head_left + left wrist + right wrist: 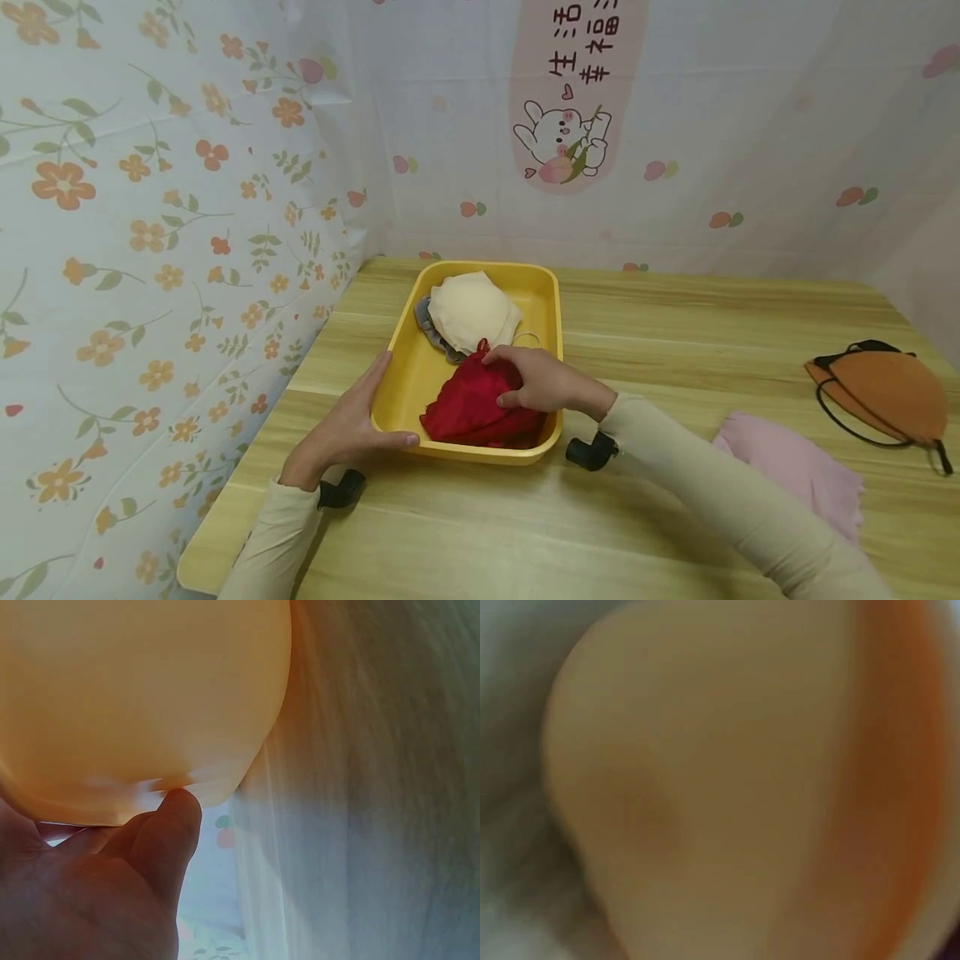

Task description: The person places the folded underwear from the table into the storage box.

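Observation:
A yellow plastic bin [390,367] rests on the wooden table. My left hand [348,425] holds its near left corner, fingers along the left wall and thumb at the front rim. In the left wrist view, the thumb [176,825] presses the bin's outer wall [150,690]. Inside the bin, my right hand [543,379] grips a red satin garment [465,400] with a frilled edge, thumb and fingers on its top. Beyond it lies a cream, cup-shaped garment [472,308], partly over a grey ruffled one [431,329]. The right wrist view is blurred; the bin's wall [705,750] fills it.
On the table's right side lie a pink folded cloth [787,467] with a scalloped edge, partly behind the right sleeve, and an orange cup-shaped garment [892,392] with black straps. Printed fabric [450,125] hangs behind the table [675,333] and along its left.

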A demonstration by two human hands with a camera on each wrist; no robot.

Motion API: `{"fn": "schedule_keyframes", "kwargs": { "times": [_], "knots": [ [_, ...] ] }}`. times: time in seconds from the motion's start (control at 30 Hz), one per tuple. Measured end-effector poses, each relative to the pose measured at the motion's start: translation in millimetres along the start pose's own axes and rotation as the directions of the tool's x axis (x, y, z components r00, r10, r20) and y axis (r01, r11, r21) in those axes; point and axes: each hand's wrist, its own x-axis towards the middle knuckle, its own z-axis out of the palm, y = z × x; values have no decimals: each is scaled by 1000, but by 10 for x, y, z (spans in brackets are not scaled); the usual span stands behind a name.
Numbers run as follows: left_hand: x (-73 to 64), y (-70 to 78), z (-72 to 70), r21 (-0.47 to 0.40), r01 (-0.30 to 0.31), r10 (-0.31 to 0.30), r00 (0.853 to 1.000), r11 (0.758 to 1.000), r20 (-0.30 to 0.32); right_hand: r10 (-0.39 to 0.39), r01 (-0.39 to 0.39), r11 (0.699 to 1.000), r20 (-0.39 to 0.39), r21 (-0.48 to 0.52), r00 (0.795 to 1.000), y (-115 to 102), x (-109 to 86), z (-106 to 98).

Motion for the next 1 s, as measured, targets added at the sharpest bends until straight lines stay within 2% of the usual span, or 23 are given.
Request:
{"fn": "schedule_keyframes", "kwargs": {
  "times": [0.1,0.3,0.5,0.67,0.77,1.0],
  "knots": [
    [0,-1,3,1,4,-4,1000,1000,3,-61,61,986,6,-154,998,-10,2,12],
    [5,-4,8,6,16,-16,1000,1000,9,-106,103,957,3,-270,994,-37,-8,38],
    [7,16,-5,12,21,-21,1000,1000,8,-171,169,947,15,-273,985,-95,-31,72],
    [8,13,-4,19,27,-27,1000,999,7,-237,238,922,40,-305,971,-88,-35,117],
    [6,6,-2,17,26,-26,1000,1000,6,-243,247,914,55,-322,969,-62,-31,132],
    [-3,-6,3,6,20,-20,1000,1000,9,-241,255,920,84,-297,967,-25,-50,117]
  ]
}}
